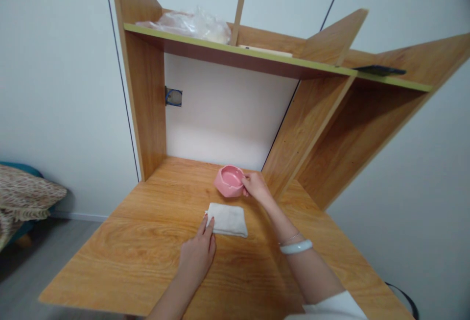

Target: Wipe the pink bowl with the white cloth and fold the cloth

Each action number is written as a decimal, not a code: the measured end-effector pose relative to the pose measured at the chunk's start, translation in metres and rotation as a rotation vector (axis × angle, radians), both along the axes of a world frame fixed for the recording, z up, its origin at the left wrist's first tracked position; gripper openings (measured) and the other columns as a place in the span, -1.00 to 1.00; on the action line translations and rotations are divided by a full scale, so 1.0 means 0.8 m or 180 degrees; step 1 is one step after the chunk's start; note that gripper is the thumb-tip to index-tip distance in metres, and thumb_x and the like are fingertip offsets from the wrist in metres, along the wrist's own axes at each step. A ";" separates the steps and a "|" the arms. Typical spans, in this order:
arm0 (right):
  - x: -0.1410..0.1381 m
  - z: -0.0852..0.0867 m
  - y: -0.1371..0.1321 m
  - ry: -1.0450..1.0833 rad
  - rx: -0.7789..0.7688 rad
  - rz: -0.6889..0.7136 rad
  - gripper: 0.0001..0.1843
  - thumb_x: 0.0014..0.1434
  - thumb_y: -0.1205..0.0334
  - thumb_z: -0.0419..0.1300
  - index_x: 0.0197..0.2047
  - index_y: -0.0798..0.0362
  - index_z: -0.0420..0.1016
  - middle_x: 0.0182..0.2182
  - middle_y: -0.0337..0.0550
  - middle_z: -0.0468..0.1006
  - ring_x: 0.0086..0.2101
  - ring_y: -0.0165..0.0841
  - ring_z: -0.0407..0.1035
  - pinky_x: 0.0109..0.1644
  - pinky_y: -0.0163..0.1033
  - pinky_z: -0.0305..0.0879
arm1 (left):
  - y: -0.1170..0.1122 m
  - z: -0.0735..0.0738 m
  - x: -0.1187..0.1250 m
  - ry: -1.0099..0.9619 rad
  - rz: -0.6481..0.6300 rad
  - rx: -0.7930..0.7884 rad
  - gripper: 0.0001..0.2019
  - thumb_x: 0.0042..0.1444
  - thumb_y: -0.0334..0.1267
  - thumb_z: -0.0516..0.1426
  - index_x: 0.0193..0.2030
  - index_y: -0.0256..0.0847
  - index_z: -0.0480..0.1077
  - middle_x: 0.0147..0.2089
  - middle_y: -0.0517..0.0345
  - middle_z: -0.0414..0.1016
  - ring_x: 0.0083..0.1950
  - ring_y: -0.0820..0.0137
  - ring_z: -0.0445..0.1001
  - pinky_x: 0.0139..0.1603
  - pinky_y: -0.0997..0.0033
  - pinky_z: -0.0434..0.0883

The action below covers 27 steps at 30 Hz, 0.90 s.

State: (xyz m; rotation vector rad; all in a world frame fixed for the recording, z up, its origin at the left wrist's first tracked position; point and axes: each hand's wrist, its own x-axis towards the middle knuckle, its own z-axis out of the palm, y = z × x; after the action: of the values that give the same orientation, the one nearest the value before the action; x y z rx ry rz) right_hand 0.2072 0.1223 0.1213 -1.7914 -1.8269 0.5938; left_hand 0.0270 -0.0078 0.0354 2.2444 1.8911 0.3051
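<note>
A small pink bowl [229, 181] sits tilted near the back of the wooden desk [139, 241]. My right hand [256, 186] grips its right rim, fingers closed on it. In front of the bowl lies a folded white cloth [228, 219]. My left hand [198, 254] rests on the desk with its fingers stretched forward, fingertips touching the cloth's left edge. A pale bangle is on my right wrist.
A shelf [235, 55] above the desk carries a crumpled plastic bag [191, 23] and a dark flat object [380, 70] at the right. Wooden side panels flank the recess. A wall socket [173, 97] is at the back left. A patterned fabric [25, 195] lies at far left.
</note>
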 end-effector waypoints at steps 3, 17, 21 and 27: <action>0.056 -0.005 -0.009 -0.0064 -0.0069 -0.0371 -0.66 0.02 0.42 -0.06 -0.70 0.11 0.35 -0.83 -0.23 0.35 -0.73 -0.47 0.24 -0.58 -0.42 0.11 | 0.000 -0.001 0.000 0.0007 0.0008 0.0031 -0.53 0.18 -0.32 -0.16 0.26 -0.13 0.02 0.30 0.09 -0.03 -0.22 0.25 0.51 -0.28 0.23 0.46; 0.138 -0.059 -0.032 -0.0005 -0.0468 -0.0957 -0.49 0.08 0.41 -0.10 -0.86 0.05 0.20 -0.85 -0.14 0.32 -0.76 -0.45 0.20 -0.62 -0.38 0.10 | -0.001 -0.008 0.001 0.0080 0.0040 0.0197 -0.52 0.16 -0.34 -0.12 0.25 -0.10 0.03 0.29 0.08 0.01 -0.24 0.28 0.52 -0.29 0.28 0.47; 0.138 -0.065 -0.031 -0.0023 -0.0503 -0.1039 -0.50 0.09 0.38 -0.08 -0.84 0.06 0.21 -0.83 -0.12 0.35 -0.75 -0.44 0.21 -0.61 -0.37 0.11 | -0.002 -0.008 0.002 0.0122 0.0018 0.0193 -0.52 0.17 -0.34 -0.13 0.25 -0.12 0.03 0.30 0.10 -0.02 -0.25 0.28 0.52 -0.28 0.27 0.46; 0.143 -0.057 -0.038 -0.0288 -0.0220 -0.1330 -0.73 0.07 0.24 0.03 -0.61 0.10 0.37 -0.71 -0.15 0.40 -0.60 -0.37 0.31 -0.49 -0.33 0.12 | -0.002 -0.006 0.002 0.0033 0.0039 0.0147 -0.51 0.16 -0.36 -0.14 0.25 -0.13 0.02 0.30 0.12 -0.02 -0.21 0.26 0.51 -0.26 0.25 0.46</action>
State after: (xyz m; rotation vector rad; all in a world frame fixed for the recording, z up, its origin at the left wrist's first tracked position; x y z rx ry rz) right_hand 0.3218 0.0919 0.0759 -2.1939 -1.4335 0.4217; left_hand 0.0283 -0.0093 0.0308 2.2689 1.9228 0.3430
